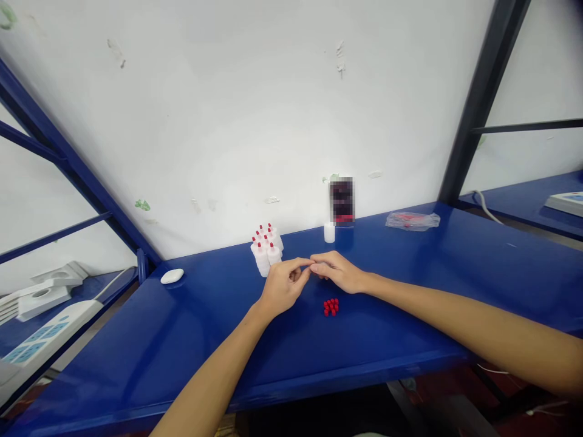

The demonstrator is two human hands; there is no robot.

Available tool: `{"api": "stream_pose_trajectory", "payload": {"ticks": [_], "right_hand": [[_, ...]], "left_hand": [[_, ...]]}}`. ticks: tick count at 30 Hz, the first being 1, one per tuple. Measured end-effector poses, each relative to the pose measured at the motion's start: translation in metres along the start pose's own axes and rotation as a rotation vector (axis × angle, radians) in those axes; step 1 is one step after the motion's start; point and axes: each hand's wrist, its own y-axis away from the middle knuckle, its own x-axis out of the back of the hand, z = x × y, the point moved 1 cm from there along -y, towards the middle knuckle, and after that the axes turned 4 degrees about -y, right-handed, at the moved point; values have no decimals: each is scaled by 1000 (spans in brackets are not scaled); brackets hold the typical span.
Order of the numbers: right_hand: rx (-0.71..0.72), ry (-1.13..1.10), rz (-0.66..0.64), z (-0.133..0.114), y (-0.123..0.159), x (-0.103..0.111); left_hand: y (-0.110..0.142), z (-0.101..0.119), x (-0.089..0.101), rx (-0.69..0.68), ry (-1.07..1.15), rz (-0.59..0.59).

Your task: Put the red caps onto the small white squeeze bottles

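My left hand and my right hand meet fingertip to fingertip above the blue table. Both have thumb and forefinger pinched together; whatever lies between them is too small or hidden to make out. Just in front of the hands sits a tight cluster of several small red caps. Behind my left hand stands a group of several white squeeze bottles, upright, with red tips. My left hand partly overlaps the lower right of that group in the view.
Near the wall stand a small white cylinder and a propped dark, pixelated panel. Farther right lies a clear plastic bag with red pieces inside. A white rounded case rests at left. Beyond the blue frame is a power strip.
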Motion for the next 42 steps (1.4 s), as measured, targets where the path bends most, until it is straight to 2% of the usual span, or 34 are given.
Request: {"api": "stream_pose_trajectory", "payload": {"ticks": [9, 20, 23, 25, 27, 29, 31, 42], "right_hand": [[-38, 168, -9, -7, 2, -1], [24, 212, 12, -2, 4, -3], [53, 261, 3, -1, 4, 0], [32, 273, 16, -2, 3, 2], [-21, 281, 31, -3, 2, 5], [-72, 303, 39, -2, 0, 6], [-93, 331, 44, -2, -1, 7], [-74, 390, 3, -2, -1, 4]], "left_hand": [[4, -6, -7, 62, 136, -116], [4, 1, -7, 48, 171, -187], [1, 4, 3, 44, 145, -187], [-3, 5, 16, 39, 33, -211], [-5, 4, 31, 61, -136, -347], [-6, -1, 45, 149, -288, -502], [-5, -7, 56, 205, -349, -556], [3, -32, 78, 432, -504, -549]]}}
